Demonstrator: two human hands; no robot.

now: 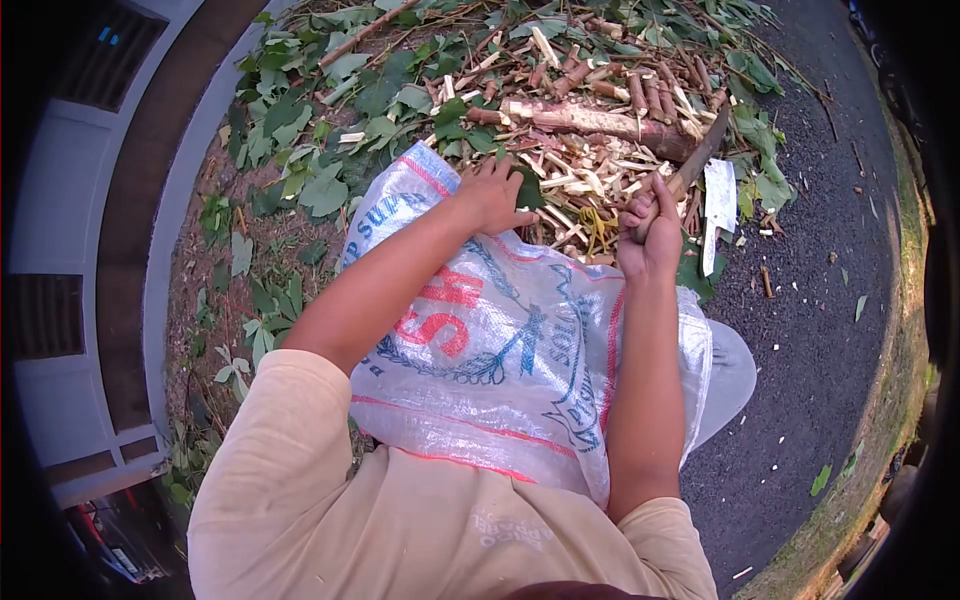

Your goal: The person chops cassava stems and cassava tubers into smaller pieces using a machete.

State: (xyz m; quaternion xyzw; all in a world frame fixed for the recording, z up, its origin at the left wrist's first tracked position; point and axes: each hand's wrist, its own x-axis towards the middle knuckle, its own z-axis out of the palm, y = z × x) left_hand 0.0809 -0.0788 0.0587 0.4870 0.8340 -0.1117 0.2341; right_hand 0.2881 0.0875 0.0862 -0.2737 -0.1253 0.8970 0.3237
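My left hand [490,197] rests on the top edge of a white woven sack [520,340] printed in red and blue, its fingers spread beside a green leaf. The sack lies over my lap. My right hand [652,228] is closed round the handle of a large knife [706,146], whose blade points up and to the right. Between and beyond my hands is a heap of pale chopped wood pieces [585,170]. A thick peeled log [600,124] lies across the heap. Something yellow [598,230] sits among the pieces near my right hand.
Cut brown stick pieces [655,97] lie behind the log. Green leaves [325,190] and branches cover the ground at the left and back. A white torn sheet [718,205] lies right of the knife, beside dark asphalt [790,330]. A grey wall stands at far left.
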